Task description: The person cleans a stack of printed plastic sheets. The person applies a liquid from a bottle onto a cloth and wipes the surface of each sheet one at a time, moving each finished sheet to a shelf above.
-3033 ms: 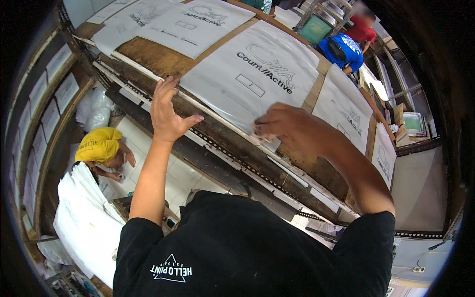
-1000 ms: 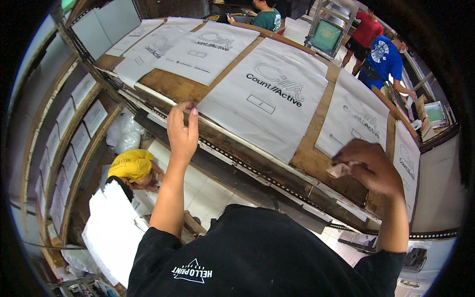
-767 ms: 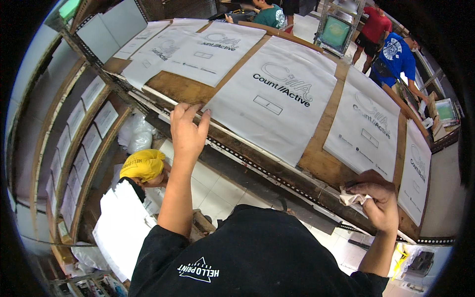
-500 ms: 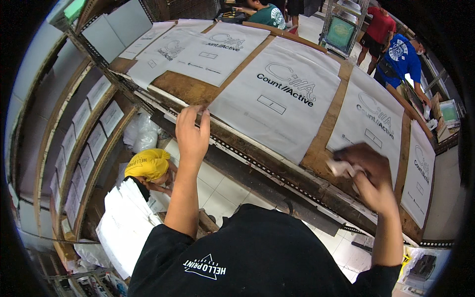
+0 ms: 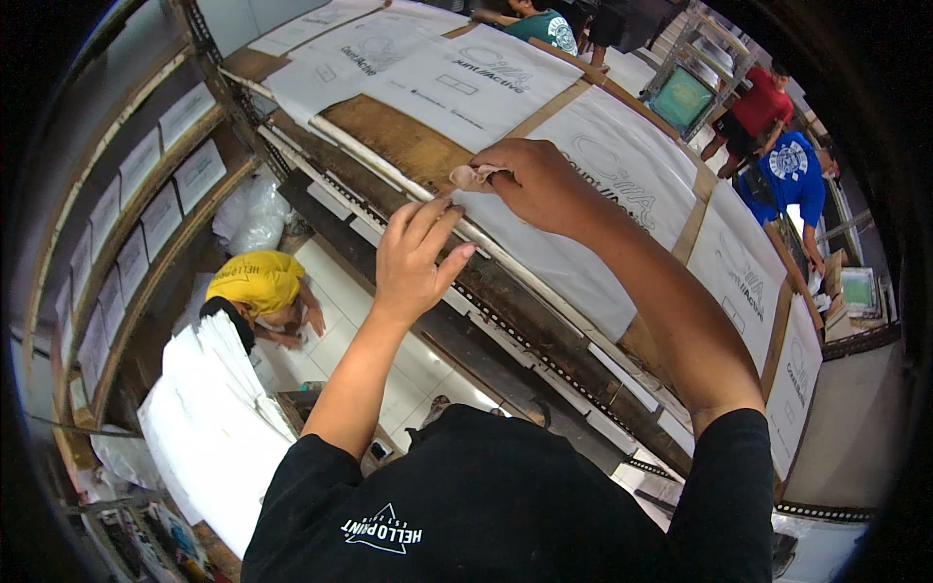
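White sheet slants lengthwise, upper right to lower left; right fingers pinch cloth, left fingers spread.

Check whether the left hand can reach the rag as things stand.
Probably yes: the rag pokes out of the right hand, close to the left hand, with nothing visible between.

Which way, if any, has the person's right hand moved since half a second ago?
Yes: the right hand has moved left. Judged against the central printed sheet, it was beyond the sheet's right edge and is now over its near left corner.
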Demonstrator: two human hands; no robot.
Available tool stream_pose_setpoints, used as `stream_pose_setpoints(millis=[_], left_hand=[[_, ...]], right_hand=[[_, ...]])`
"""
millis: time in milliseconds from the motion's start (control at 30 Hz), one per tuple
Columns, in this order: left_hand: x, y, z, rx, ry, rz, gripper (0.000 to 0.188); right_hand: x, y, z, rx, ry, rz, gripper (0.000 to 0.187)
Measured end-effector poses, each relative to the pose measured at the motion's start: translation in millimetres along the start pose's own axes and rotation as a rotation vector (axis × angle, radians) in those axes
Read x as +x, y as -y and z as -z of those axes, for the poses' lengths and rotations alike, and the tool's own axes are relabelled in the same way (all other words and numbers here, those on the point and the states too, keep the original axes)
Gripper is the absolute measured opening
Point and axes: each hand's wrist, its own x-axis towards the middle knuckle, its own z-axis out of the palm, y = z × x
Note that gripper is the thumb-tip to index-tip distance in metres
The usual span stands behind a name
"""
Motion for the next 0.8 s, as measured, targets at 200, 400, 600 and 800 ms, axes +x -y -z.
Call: stream_pose_setpoints(millis=[200, 400, 600, 800], left_hand=[[-7.5, 5.9, -3.3, 0.005, -0.048, 0.016, 0.044], [-3.5, 7.7, -8.9, 0.021, -0.101, -0.012, 0.042], [-8.7, 17.9, -4.8, 0.034, -0.095, -0.007, 0.042], [-7.5, 16.5, -11.0, -0.008, -0.11, -0.013, 0.041]], right_hand=[[10.1, 11.4, -18.9, -0.025, 0.043, -0.186, 0.025], [40.5, 6.0, -29.6, 0.083, -0.001, -0.297, 0.022], [31.0, 19.4, 1.5, 0.145, 0.006, -0.507, 0.028], [22.0, 11.6, -22.2, 0.055, 0.037, -0.421, 0.029]])
